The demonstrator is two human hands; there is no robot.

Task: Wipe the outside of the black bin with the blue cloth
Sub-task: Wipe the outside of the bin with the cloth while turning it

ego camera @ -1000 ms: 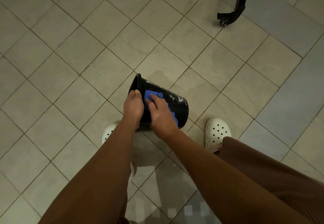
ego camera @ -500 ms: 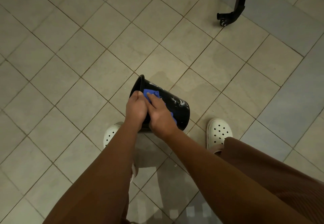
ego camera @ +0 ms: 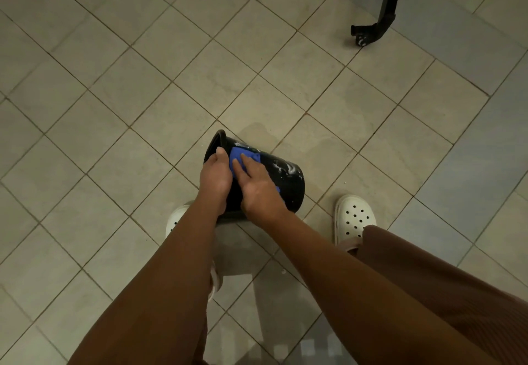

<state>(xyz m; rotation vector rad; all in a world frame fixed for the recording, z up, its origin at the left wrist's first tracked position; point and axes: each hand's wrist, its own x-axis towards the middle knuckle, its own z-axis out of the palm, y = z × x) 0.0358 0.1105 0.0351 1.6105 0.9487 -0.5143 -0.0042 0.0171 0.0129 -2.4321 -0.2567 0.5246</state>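
right hand [ego camera: 258, 184]: fingers laid flat, the blue cloth [ego camera: 243, 155] pressed under them against the bin's side.
left hand [ego camera: 215, 173]: curled round the black bin [ego camera: 290, 184] just below its rim, by which it is held tipped over the tiled floor [ego camera: 114, 113].
bin axis: mouth up-left, base down-right, lying across both hands.
white smears [ego camera: 283, 168]: seen beyond the cloth toward the base, nearer the right hand.
coming stroke: judged to be needed along that axis, base-ward.

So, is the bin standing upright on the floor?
No, the bin is tipped sideways, with the left hand gripping its rim.
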